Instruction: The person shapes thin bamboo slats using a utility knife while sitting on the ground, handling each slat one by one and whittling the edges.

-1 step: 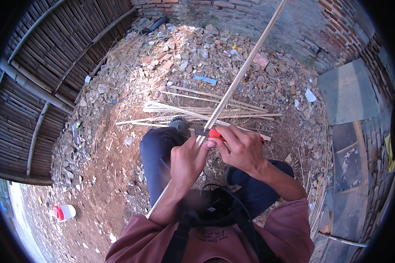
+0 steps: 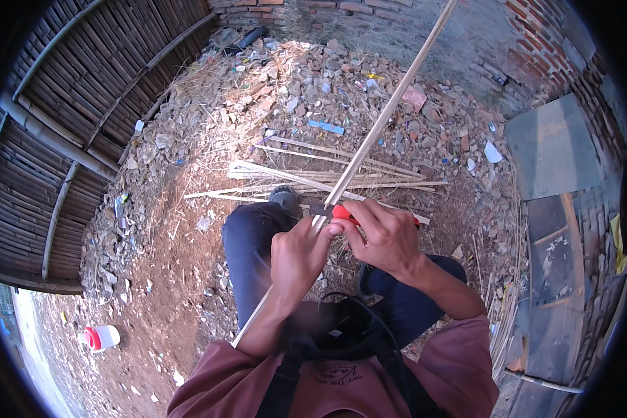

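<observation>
A long pale bamboo strip (image 2: 383,118) slants from under my left forearm up to the top right. My left hand (image 2: 301,249) is closed around its lower part, just below a short dark blade. My right hand (image 2: 385,235) grips a knife (image 2: 346,214) by its red handle, most of which the fingers cover. The knife's blade lies across the strip, touching it. My left thumb and right thumb meet beside the handle. Beyond my hands, several cut bamboo strips (image 2: 285,171) lie criss-crossed on the ground, some passing behind the held strip.
Rubble (image 2: 313,83) heaps up against a brick wall (image 2: 397,28). A bamboo-slat wall (image 2: 70,118) rises at the left. On the dirt at lower left lies a white container with a red band (image 2: 103,338). Grey panels (image 2: 554,146) lean at the right. My knees are bent either side.
</observation>
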`<state>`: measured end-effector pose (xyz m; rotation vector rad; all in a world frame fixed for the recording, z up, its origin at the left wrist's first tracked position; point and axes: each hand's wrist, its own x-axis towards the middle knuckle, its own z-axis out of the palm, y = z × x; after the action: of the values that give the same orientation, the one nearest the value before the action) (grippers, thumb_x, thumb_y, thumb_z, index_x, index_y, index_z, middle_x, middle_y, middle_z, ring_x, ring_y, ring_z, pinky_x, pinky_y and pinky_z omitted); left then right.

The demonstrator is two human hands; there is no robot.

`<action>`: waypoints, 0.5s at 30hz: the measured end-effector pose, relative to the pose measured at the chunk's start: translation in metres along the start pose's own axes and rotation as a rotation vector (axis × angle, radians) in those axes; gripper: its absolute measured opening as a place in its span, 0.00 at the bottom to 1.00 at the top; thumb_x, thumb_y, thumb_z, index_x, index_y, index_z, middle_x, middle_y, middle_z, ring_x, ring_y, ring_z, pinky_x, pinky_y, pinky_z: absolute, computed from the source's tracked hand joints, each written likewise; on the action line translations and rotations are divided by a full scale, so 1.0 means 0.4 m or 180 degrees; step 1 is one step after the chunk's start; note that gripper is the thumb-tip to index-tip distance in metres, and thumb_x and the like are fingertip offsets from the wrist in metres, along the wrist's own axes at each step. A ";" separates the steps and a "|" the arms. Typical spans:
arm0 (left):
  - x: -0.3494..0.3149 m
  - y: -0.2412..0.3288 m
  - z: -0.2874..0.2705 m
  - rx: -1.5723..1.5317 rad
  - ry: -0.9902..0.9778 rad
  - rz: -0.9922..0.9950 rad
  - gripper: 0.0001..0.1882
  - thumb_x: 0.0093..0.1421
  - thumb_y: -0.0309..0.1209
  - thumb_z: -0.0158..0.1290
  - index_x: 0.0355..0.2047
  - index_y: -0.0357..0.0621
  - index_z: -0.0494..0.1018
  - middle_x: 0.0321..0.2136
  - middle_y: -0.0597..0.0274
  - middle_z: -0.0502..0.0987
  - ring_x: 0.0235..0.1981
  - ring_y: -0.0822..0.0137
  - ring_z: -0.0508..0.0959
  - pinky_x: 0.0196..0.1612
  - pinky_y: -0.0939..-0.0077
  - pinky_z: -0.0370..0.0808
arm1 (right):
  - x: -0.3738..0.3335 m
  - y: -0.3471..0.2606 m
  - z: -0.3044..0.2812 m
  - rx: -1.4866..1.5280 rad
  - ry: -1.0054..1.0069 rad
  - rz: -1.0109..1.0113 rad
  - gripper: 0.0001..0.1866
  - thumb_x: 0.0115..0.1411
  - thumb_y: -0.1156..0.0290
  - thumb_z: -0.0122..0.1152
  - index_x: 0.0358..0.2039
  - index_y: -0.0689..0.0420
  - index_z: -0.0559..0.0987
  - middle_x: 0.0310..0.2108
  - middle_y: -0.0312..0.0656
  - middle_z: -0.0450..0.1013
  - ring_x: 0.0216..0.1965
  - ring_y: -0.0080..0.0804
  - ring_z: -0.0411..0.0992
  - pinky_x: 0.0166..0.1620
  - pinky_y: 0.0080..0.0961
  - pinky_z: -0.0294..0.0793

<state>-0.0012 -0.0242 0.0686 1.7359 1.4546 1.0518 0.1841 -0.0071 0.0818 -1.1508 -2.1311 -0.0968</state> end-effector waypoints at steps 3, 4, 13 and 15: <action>-0.002 0.004 0.001 -0.0092 0.0016 -0.0052 0.17 0.69 0.41 0.64 0.40 0.37 0.82 0.20 0.46 0.79 0.21 0.48 0.82 0.26 0.64 0.75 | -0.004 0.003 0.002 -0.0046 -0.0026 0.0008 0.10 0.68 0.59 0.67 0.40 0.51 0.80 0.26 0.35 0.75 0.22 0.33 0.79 0.23 0.31 0.76; -0.004 0.004 0.001 -0.0152 0.0009 -0.0096 0.17 0.69 0.41 0.64 0.40 0.37 0.82 0.20 0.47 0.79 0.19 0.52 0.81 0.26 0.65 0.74 | -0.005 0.005 0.005 -0.0076 -0.0051 -0.0008 0.10 0.68 0.59 0.67 0.40 0.51 0.80 0.26 0.36 0.75 0.23 0.33 0.79 0.24 0.31 0.76; -0.009 0.005 -0.003 -0.0374 -0.0122 -0.0237 0.16 0.71 0.40 0.63 0.42 0.36 0.82 0.19 0.51 0.78 0.17 0.65 0.75 0.26 0.68 0.73 | 0.000 0.003 0.006 -0.0086 0.0005 -0.0038 0.11 0.68 0.58 0.67 0.40 0.51 0.80 0.25 0.36 0.74 0.22 0.33 0.78 0.23 0.31 0.76; -0.008 0.005 -0.003 -0.0362 -0.0070 -0.0156 0.16 0.71 0.40 0.63 0.40 0.36 0.81 0.19 0.51 0.77 0.16 0.61 0.75 0.26 0.68 0.73 | 0.003 0.001 0.002 -0.0082 -0.0048 -0.0021 0.11 0.69 0.58 0.67 0.41 0.51 0.81 0.25 0.36 0.75 0.22 0.33 0.78 0.24 0.32 0.76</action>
<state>-0.0016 -0.0279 0.0704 1.6192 1.3896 1.0651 0.1836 -0.0059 0.0820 -1.1627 -2.1529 -0.1192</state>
